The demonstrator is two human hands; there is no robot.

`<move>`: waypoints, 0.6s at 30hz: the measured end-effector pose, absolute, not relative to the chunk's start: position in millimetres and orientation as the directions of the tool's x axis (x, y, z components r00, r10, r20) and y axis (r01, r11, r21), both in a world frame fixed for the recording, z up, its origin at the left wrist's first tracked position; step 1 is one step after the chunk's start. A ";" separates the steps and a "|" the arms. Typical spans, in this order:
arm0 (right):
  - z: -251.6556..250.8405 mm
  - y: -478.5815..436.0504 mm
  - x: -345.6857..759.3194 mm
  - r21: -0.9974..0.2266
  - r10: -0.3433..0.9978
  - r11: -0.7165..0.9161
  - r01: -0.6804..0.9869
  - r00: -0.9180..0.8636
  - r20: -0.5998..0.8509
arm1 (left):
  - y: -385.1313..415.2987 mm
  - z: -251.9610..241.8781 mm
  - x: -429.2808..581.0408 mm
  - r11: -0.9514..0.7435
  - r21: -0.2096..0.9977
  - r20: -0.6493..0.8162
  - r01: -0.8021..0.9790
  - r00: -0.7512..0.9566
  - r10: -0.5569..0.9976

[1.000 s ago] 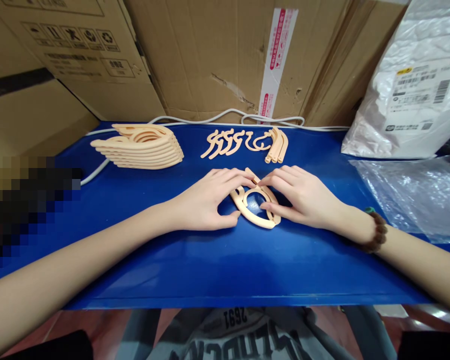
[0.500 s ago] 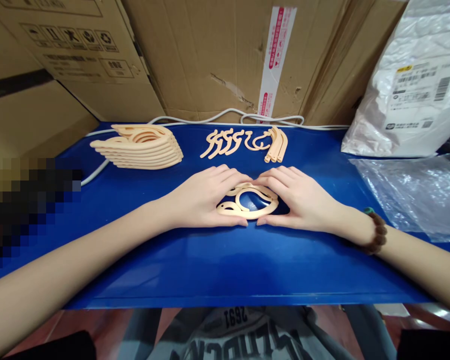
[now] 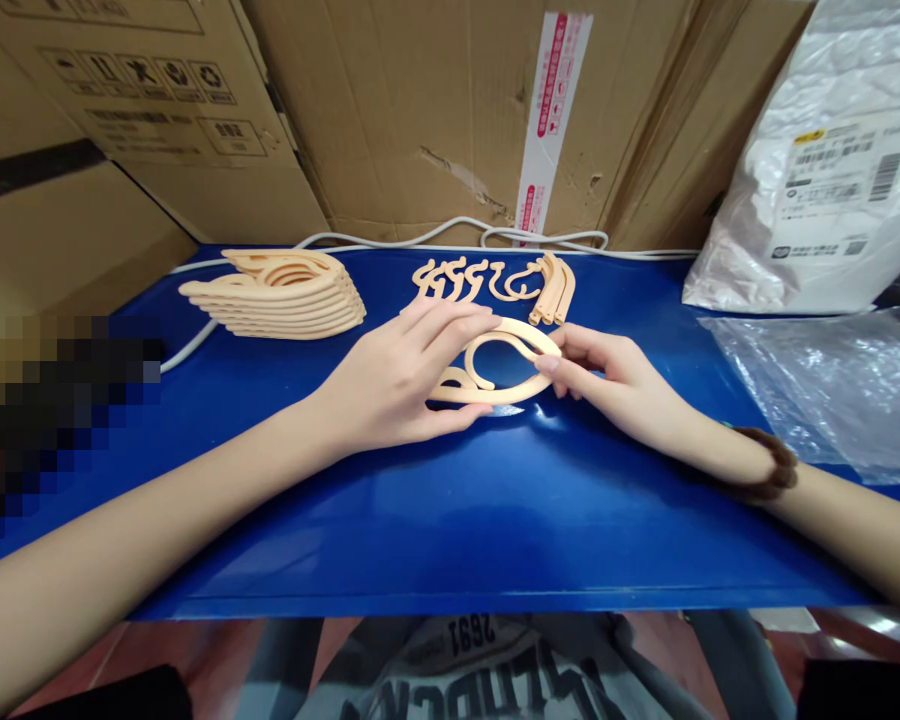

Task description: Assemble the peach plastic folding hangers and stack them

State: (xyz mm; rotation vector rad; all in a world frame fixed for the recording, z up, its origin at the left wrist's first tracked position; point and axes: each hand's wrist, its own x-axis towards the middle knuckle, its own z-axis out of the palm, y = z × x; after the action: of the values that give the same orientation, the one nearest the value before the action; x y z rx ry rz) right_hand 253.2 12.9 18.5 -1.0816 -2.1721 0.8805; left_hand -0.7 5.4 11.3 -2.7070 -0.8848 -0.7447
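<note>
Both of my hands hold a beige plastic folding hanger [image 3: 529, 335], folded into a loop, just above the blue table. My left hand [image 3: 397, 375] grips its left end, with fingers over the top and thumb along the lower edge. At the right tip, my right hand [image 3: 615, 375] pinches the hanger between thumb and fingers. Part of its left end is hidden under my left hand. Behind the hands lie several loose beige hooks [image 3: 478, 280], partly covered by my left fingers, and a few curved hanger arms [image 3: 553, 290].
A neat stack of folded beige hangers [image 3: 292, 305] stands at the back left. A white cable [image 3: 420, 235] runs along the back by cardboard boxes [image 3: 420, 120]. To the right are a white labelled parcel bag [image 3: 810, 200] and clear plastic film [image 3: 832, 390].
The hanger has risen off the table, moving slightly away from me. My right hand has shifted from cupping its right side to pinching the right tip.
</note>
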 end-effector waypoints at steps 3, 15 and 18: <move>19.4 13.2 250.4 -0.890 0.839 0.293 0.350 -0.540 0.064 | 4.4 11.1 0.2 -0.805 -0.063 0.508 0.590 0.713 0.483; 20.8 12.0 248.3 -0.936 0.810 0.198 0.291 -0.587 -0.012 | -4.0 11.6 3.6 -0.768 -0.158 0.471 0.620 0.731 0.494; 22.1 13.2 249.0 -0.919 0.820 0.245 0.309 -0.571 0.026 | -12.2 25.2 6.2 -0.705 -0.179 0.462 0.686 0.691 0.556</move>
State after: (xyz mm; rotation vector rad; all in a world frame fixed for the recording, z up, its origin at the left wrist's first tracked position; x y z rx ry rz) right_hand 249.0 13.2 22.1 -1.0270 -2.0085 1.3051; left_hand 6.2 -12.2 25.2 -2.5649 -0.9761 -0.5403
